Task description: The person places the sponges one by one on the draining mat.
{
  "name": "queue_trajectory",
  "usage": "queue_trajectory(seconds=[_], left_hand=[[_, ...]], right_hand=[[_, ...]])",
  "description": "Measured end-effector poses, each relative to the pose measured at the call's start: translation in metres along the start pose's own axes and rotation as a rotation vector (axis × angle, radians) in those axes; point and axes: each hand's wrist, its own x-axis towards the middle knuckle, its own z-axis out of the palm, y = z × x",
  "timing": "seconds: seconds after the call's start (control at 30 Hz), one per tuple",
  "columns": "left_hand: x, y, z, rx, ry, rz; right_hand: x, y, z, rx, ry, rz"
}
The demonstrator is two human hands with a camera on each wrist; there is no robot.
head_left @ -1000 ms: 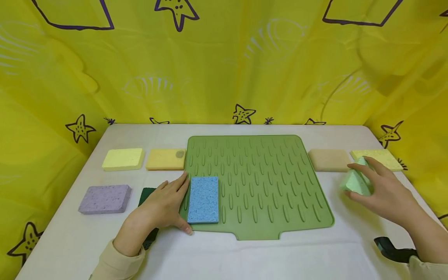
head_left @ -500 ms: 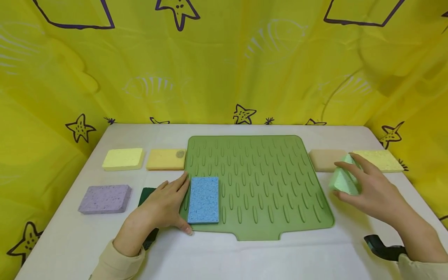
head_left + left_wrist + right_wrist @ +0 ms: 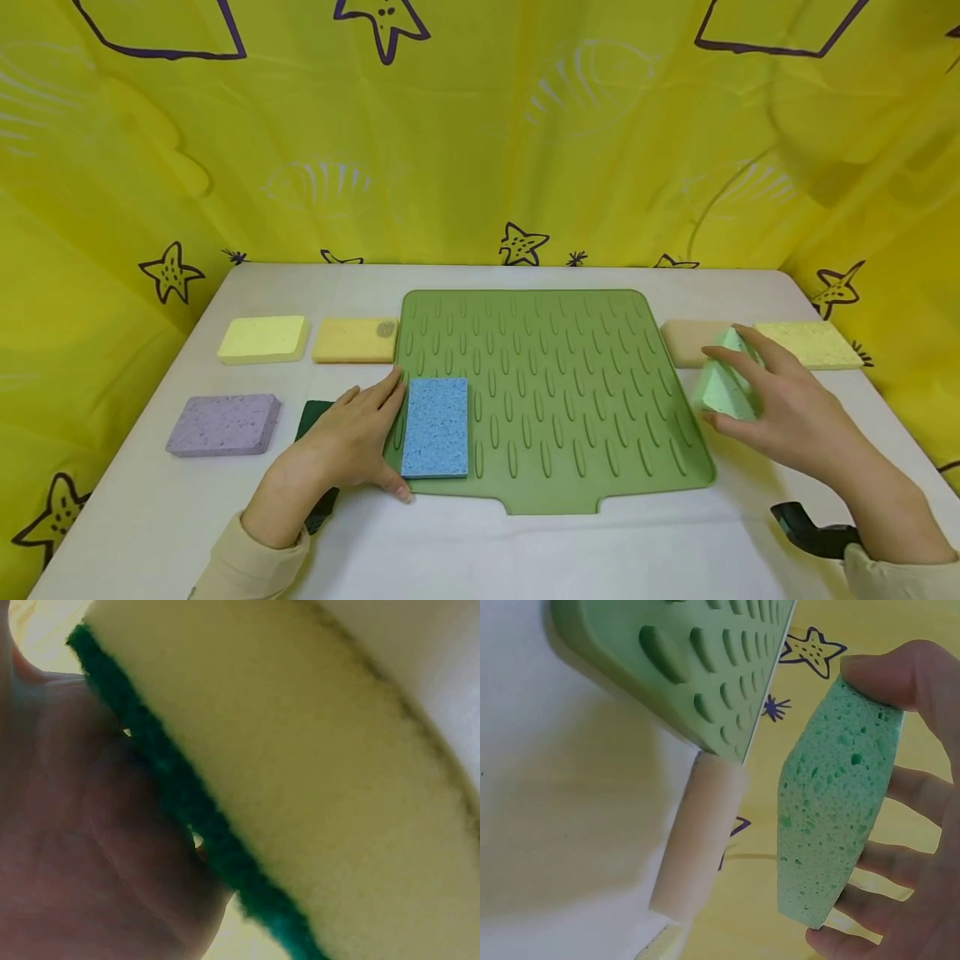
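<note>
My right hand (image 3: 787, 400) holds a light green sponge (image 3: 727, 387) between thumb and fingers, just off the mat's right edge. In the right wrist view the porous sponge (image 3: 836, 802) appears above the table, thumb on one end and fingers along its side. My left hand (image 3: 348, 437) rests at the left edge of a green ribbed mat (image 3: 555, 500), fingers extended, beside a blue sponge (image 3: 435, 427) lying on the mat. Beneath the left wrist, a dark green scouring sponge (image 3: 321, 510) is partly hidden; close up, its yellow foam (image 3: 285, 750) fills the left wrist view.
Left of the mat lie a pale yellow sponge (image 3: 262, 339), an orange-yellow sponge (image 3: 354, 340) and a purple sponge (image 3: 222, 425). A beige sponge (image 3: 686, 342) and another yellow sponge (image 3: 813, 343) lie at the right. A yellow patterned curtain (image 3: 450, 150) stands behind the table.
My right hand has moved left toward the mat, carrying the light green sponge. The left hand and the blue sponge have stayed in place.
</note>
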Motion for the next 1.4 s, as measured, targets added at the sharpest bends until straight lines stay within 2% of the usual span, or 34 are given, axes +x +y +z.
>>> queue_trajectory(seconds=[0.47, 0.7, 1.4], left_hand=[[0.001, 0.000, 0.000, -0.002, -0.007, 0.001], [0.000, 0.000, 0.000, -0.011, -0.016, -0.009], [0.001, 0.000, 0.000, -0.003, -0.012, -0.011]], right_hand=[[0.006, -0.019, 0.001, 0.011, 0.008, -0.031], [0.010, -0.026, 0.004, 0.022, 0.016, -0.096], [0.025, -0.063, 0.014, 0.044, -0.048, -0.202]])
